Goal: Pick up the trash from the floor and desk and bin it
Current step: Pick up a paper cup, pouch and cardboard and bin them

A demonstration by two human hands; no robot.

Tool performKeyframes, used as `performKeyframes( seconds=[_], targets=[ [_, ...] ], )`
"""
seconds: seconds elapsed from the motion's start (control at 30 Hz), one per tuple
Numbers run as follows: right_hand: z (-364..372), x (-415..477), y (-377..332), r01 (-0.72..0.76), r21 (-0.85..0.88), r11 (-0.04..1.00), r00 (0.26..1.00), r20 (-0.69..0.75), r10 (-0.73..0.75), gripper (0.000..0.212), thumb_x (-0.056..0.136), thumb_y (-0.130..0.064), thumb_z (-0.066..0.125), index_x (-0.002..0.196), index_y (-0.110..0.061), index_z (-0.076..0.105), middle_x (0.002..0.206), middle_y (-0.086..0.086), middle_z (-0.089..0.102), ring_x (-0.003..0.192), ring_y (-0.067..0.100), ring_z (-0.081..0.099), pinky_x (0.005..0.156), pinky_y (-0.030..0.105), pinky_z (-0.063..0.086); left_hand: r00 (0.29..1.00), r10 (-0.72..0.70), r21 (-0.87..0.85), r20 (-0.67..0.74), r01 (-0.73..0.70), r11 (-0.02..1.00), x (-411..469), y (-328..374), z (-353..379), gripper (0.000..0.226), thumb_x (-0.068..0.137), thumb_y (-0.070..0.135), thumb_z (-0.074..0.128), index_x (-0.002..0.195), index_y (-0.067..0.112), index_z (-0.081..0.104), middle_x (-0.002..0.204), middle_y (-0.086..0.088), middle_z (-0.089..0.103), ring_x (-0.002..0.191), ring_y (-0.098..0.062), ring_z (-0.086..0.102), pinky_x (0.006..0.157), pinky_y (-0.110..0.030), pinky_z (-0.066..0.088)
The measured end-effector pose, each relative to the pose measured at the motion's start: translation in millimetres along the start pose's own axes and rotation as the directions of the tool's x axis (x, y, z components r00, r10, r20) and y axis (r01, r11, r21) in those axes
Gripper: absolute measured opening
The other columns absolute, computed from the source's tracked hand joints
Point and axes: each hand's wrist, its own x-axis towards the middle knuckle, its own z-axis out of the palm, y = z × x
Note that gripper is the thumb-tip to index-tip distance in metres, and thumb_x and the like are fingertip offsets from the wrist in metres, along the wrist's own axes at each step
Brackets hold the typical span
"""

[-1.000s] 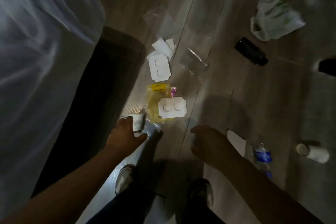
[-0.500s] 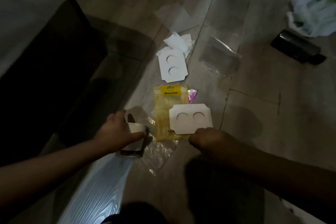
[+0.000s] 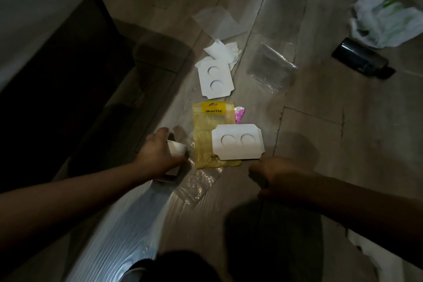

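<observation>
The right hand (image 3: 277,174) has dropped floorward, curled. Whether it pinches anything I cannot tell. The left hand (image 3: 158,155) clasps a paper cup (image 3: 176,148). Just ahead lies the white card (image 3: 238,142) — crosswise, nearer the right hand.

Two white punched cards were counted: the near card (image 3: 238,142) just past the fingers of the right hand (image 3: 281,174), the far card (image 3: 215,80) well beyond them. One paper cup (image 3: 177,147) was counted inside the fingers of the left hand (image 3: 158,153), and one yellow packet (image 3: 206,139) between both sets of fingers. One pink wrapper (image 3: 239,115), one dark bottle (image 3: 361,58) and one white carrier bag (image 3: 386,23) were counted farther out.
</observation>
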Motion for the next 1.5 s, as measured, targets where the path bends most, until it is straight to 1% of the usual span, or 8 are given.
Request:
performKeyframes(
  seconds=[0.17,0.27,0.4,0.5,0.63,0.83,1.2,1.5],
  targets=[
    [6,-3,3,0.045,-0.015,0.999,0.999,-0.027,-0.045,0.045,0.085,-0.032,0.067,0.127,-0.023,0.052,0.124,0.001,0.056,0.109,0.014,0.054,0.091,0.025,0.046,0.995,0.08,-0.108,-0.058,-0.086,0.99,16,20,-5,0.099,0.068,0.038,0.08,0.147,0.02,0.022,0.139,-0.013,0.04,0.117,-0.028,0.05,0.087,-0.034,0.048],
    [3,-2,5,0.049,-0.048,0.998,0.998,-0.033,-0.05,0.042,0.086,-0.032,0.066,0.124,-0.021,0.054,0.12,0.002,0.057,0.107,0.015,0.055,0.092,0.028,0.048,0.993,0.117,-0.13,-0.021,-0.119,0.984,24,32,1,0.111,0.062,0.043,0.083,0.148,0.023,0.016,0.137,-0.01,0.044,0.116,-0.027,0.05,0.085,-0.033,0.047],
    [-1,-4,7,0.032,-0.062,0.998,0.997,-0.07,-0.036,0.039,0.086,-0.031,0.066,0.122,-0.019,0.056,0.12,0.002,0.058,0.107,0.016,0.056,0.093,0.031,0.049,0.996,0.049,-0.024,0.078,-0.047,0.999,30,43,13,0.131,0.05,0.058,0.085,0.149,0.027,0.005,0.141,-0.014,0.04,0.127,-0.034,0.042,0.101,-0.047,0.043],
    [0,-4,9,0.016,-0.034,0.999,0.998,-0.057,-0.018,0.037,0.086,-0.028,0.066,0.121,-0.019,0.057,0.119,0.003,0.058,0.106,0.016,0.056,0.093,0.031,0.049,0.999,0.007,0.056,0.052,-0.01,0.998,29,52,25,0.143,0.042,0.061,0.086,0.147,0.032,-0.006,0.138,-0.014,0.037,0.126,-0.034,0.037,0.098,-0.047,0.043],
    [0,-5,14,-0.015,-0.049,0.999,1.0,-0.016,0.015,0.036,0.087,-0.03,0.064,0.12,-0.019,0.057,0.12,0.003,0.057,0.107,0.016,0.055,0.095,0.032,0.048,0.999,0.03,0.148,-0.015,-0.028,0.989,23,57,42,0.144,0.044,0.058,0.086,0.145,0.036,-0.014,0.135,-0.013,0.033,0.123,-0.033,0.034,0.094,-0.047,0.042],
    [-3,1,16,-0.029,-0.063,0.998,1.0,-0.001,0.029,0.038,0.087,-0.028,0.065,0.122,-0.017,0.057,0.121,0.004,0.057,0.109,0.018,0.056,0.096,0.033,0.048,1.0,-0.003,0.162,-0.014,0.005,0.987,28,60,43,0.139,0.046,0.066,0.081,0.146,0.035,-0.011,0.137,-0.014,0.031,0.124,-0.034,0.034,0.096,-0.051,0.042],
    [0,5,23,-0.041,-0.063,0.997,0.999,-0.021,0.04,0.035,0.086,-0.03,0.065,0.118,-0.018,0.059,0.118,0.005,0.059,0.107,0.019,0.057,0.095,0.032,0.049,0.992,0.05,0.05,-0.113,-0.045,0.998,27,53,51,0.139,0.047,0.046,0.09,0.149,0.031,-0.003,0.135,-0.014,0.033,0.123,-0.035,0.037,0.094,-0.045,0.042],
    [0,5,24,-0.081,-0.058,0.995,0.997,-0.006,0.081,0.039,0.085,-0.031,0.066,0.121,-0.018,0.058,0.119,0.005,0.059,0.107,0.02,0.057,0.092,0.029,0.048,0.997,-0.004,0.023,-0.079,0.006,1.0,30,56,44,0.133,0.048,0.035,0.091,0.147,0.032,0.003,0.13,-0.014,0.042,0.117,-0.034,0.048,0.09,-0.045,0.051]
  ],
)
